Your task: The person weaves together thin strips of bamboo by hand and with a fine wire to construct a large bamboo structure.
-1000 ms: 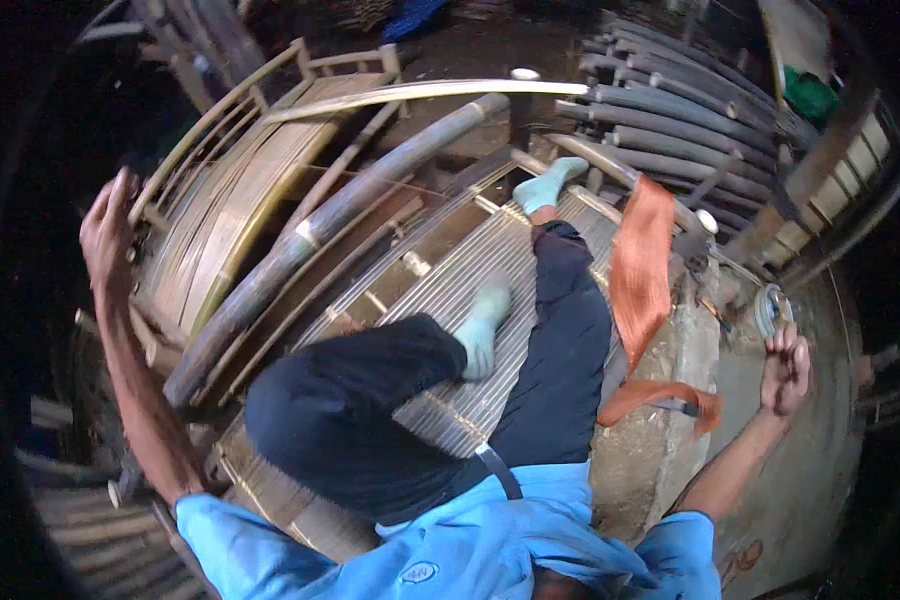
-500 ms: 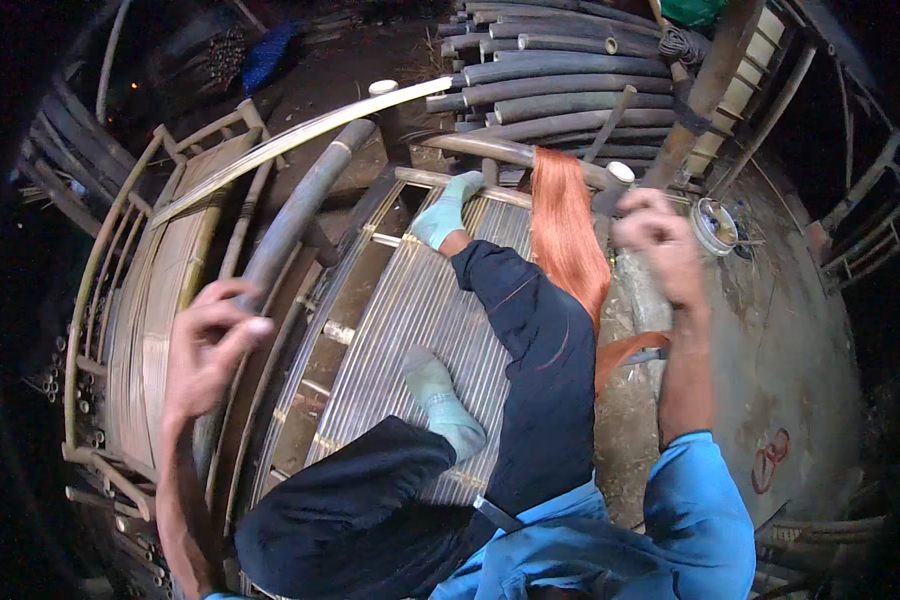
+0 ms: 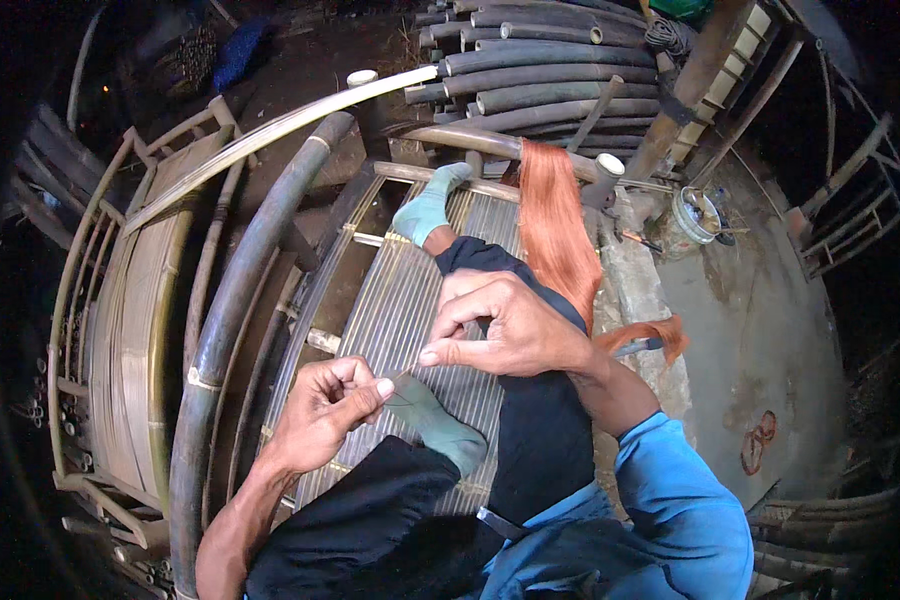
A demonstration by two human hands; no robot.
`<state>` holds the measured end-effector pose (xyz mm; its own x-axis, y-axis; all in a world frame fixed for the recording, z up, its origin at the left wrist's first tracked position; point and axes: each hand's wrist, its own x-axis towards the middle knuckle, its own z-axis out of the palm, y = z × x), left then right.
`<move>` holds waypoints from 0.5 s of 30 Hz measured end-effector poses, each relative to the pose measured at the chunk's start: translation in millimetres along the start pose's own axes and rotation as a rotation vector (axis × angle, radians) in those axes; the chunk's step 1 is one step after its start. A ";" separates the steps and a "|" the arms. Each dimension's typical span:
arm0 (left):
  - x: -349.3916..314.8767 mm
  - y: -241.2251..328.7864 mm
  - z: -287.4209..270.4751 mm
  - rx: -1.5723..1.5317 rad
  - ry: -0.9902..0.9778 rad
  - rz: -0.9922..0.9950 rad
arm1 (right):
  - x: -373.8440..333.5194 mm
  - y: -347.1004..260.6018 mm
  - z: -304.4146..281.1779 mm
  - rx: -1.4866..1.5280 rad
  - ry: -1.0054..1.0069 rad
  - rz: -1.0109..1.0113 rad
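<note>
Over my lap, my left hand (image 3: 335,405) is closed, with thumb and forefinger pinching a thin thread (image 3: 402,383). The thread is so fine that only a short part shows near those fingertips. Slightly higher and to the right is my right hand (image 3: 505,325), its thumb and fingers pressed together where the thread appears to lead. A gap of a few centimetres separates the two pinches. A long bundle of orange-brown fibre (image 3: 555,225) hangs over a bamboo pole beyond my right hand and runs down along my leg.
I sit on a slatted bamboo bench (image 3: 370,300), feet in green socks (image 3: 435,205). A thick bamboo pole (image 3: 240,270) runs along its left side, beside a second bamboo frame (image 3: 135,330). Stacked bamboo poles (image 3: 560,75) lie behind. A white bucket (image 3: 695,215) and a reddish coil (image 3: 758,442) are on the right.
My hands were wide apart; both have come inward over my lap, the right one moving left and down. The fine thread now shows between them. The view has shifted slightly.
</note>
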<state>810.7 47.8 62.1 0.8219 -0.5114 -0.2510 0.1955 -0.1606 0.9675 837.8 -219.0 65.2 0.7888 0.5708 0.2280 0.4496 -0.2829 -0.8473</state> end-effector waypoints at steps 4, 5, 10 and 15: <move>1.5 -8.8 -3.3 0.019 -0.010 -0.022 | -6.3 16.8 -4.1 0.092 0.098 -0.199; 0.3 -8.4 -2.7 0.016 -0.007 -0.023 | -7.6 20.6 -4.3 0.231 0.089 -0.194; 1.0 -1.0 2.6 0.022 -0.029 -0.075 | -8.5 25.0 11.7 1.017 -0.013 -0.131; 2.7 6.2 9.3 0.011 -0.056 -0.077 | -6.5 21.4 14.8 1.580 -0.135 -0.264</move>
<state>809.1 37.6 67.1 0.7736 -0.5435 -0.3260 0.2506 -0.2101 0.9450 836.1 -217.3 38.5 0.6837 0.5571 0.4713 -0.3690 0.8212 -0.4353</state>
